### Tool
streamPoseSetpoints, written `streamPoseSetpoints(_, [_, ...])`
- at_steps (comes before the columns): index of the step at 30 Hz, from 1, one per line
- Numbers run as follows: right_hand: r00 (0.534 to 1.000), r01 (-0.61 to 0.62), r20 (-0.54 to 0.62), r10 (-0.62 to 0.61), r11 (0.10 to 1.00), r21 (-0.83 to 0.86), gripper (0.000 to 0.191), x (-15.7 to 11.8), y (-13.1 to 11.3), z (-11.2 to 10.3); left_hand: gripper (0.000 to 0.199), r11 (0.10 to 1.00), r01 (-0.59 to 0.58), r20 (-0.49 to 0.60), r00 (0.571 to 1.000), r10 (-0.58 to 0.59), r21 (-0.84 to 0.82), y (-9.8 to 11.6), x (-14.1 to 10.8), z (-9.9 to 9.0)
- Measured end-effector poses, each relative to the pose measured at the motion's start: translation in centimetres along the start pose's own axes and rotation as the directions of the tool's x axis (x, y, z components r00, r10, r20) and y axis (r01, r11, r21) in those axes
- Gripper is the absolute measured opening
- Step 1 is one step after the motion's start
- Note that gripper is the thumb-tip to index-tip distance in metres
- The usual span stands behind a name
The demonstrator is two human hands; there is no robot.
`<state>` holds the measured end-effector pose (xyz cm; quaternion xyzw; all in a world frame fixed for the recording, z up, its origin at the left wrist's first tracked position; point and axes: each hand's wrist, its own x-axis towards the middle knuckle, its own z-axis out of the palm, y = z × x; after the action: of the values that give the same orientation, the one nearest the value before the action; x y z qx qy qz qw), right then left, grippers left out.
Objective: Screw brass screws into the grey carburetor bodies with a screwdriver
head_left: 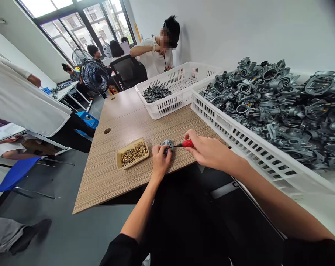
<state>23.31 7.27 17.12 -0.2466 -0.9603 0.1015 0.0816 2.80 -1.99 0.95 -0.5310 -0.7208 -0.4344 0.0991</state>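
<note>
My left hand [161,159] is closed around a small grey metal carburetor body [166,142], steadying it at the front part of the wooden table. In my right hand [204,149] is a screwdriver with a red handle [187,143]. Its dark shaft points left and reaches the carburetor body beside my left fingertips; the tip itself is hidden. Just left of my left hand lies a shallow tan tray [118,162] filled with small brass-coloured, screw-like parts [134,153].
A white crate [239,135] heaped with carburetor bodies [267,99] stands close on the right. Behind the table [101,177], another white crate [167,107] holds dark metal parts [156,93]. A co-worker [156,55] sits beyond it; a black fan [95,76] and blue chair [15,173] are left.
</note>
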Motion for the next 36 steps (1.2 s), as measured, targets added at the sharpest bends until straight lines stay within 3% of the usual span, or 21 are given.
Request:
streamPoseSetpoints(3, [1.0,-0.023,0.0,0.023,1.0,-0.019,0.016,0.1,-0.1,0.0,0.015,1.0,-0.001,0.0,1.0,0.001,-0.005,0.0,0.0,0.0])
streamPoseSetpoints(8, [0.989,-0.149,-0.048,0.143,0.972,-0.182,0.034,0.4,-0.4,0.1,0.015,1.0,0.009,0.011,1.0,-0.009,-0.003,0.0,0.1,-0.1])
streamPoseSetpoints(13, [1.0,0.004,-0.018,-0.003,1.0,0.03,0.018,0.0,0.3,0.0,0.016,1.0,-0.003,0.002,1.0,0.003,-0.005,0.1,0.0,-0.1])
streamPoseSetpoints(15, [1.0,0.008,-0.02,-0.007,0.999,0.048,0.015,0.0,0.3,0.1,0.016,1.0,-0.003,0.001,1.0,0.003,-0.006,0.1,0.0,-0.1])
streamPoseSetpoints(22, [0.988,-0.152,-0.035,0.148,0.971,-0.182,0.033,0.4,-0.4,0.2,0.016,1.0,0.015,0.009,1.0,-0.015,0.01,0.1,0.0,-0.1])
streamPoseSetpoints(29, [1.0,0.026,-0.01,-0.025,0.996,0.08,0.011,-0.1,0.2,0.1,0.016,1.0,0.02,0.008,1.0,-0.02,0.004,0.1,0.0,-0.1])
streamPoseSetpoints(31, [1.0,-0.015,-0.002,0.015,1.0,0.018,0.013,0.0,-0.1,0.2,0.016,1.0,0.02,0.007,1.0,-0.02,0.001,0.1,0.0,-0.1])
streamPoseSetpoints(36, [0.99,-0.144,-0.028,0.141,0.971,-0.193,0.04,0.4,-0.7,0.3,0.015,1.0,0.02,0.005,1.0,-0.02,-0.004,0.1,0.0,-0.1])
